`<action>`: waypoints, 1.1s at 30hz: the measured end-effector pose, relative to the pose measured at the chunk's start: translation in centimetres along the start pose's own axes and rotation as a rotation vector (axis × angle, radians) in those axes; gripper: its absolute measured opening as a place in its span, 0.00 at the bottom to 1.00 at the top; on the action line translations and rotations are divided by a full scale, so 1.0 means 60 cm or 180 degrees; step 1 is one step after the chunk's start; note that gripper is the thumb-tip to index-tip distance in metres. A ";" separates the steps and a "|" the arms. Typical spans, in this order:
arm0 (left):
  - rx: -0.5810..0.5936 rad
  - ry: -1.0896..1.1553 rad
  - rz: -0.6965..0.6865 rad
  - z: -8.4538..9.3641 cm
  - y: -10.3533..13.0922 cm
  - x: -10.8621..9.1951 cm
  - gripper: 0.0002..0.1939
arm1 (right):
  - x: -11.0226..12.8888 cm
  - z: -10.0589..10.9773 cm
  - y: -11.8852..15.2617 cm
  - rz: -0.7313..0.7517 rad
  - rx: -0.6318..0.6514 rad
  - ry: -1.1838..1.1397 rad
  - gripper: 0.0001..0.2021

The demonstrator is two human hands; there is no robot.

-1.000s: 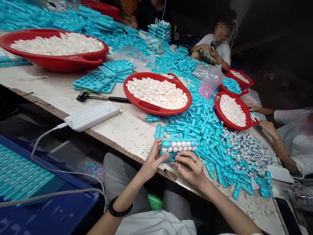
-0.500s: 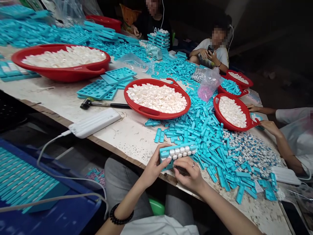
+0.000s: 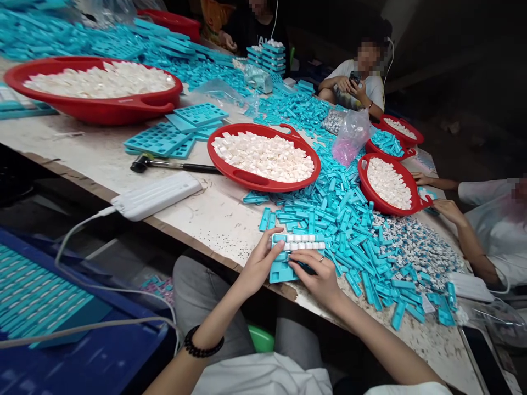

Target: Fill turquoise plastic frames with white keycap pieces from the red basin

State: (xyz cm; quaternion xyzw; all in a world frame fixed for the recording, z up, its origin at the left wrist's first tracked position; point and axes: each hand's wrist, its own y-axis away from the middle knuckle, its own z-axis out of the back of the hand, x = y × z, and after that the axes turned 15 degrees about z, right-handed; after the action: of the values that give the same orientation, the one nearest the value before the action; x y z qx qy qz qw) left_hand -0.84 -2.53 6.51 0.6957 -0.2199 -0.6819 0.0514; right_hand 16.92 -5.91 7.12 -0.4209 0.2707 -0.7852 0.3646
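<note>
Left hand [image 3: 258, 264]: clamped on turquoise tray [image 3: 283, 271] | right hand [image 3: 319, 274]: fingertips together at tray, grip contents can't tell | red bowl [image 3: 263, 185]: white pieces [image 3: 263, 155] inside

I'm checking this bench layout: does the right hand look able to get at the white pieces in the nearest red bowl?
Probably yes. The right hand is busy at the blue frame, but the white pieces lie uncovered, with only low blue parts between.

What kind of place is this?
Probably a small workshop where people put things together: red bowls full of white pieces, heaps of loose blue parts, and several people around one long table.
</note>
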 end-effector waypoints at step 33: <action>0.0172 0.0109 -0.0034 -0.004 -0.002 -0.001 0.29 | 0.009 0.002 -0.001 -0.0263 -0.0278 0.0684 0.11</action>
State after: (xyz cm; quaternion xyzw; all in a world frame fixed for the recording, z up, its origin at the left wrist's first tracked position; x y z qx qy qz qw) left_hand -0.55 -2.45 6.55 0.7095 -0.2336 -0.6640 0.0327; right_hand 16.79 -6.31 7.45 -0.3606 0.3246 -0.8276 0.2821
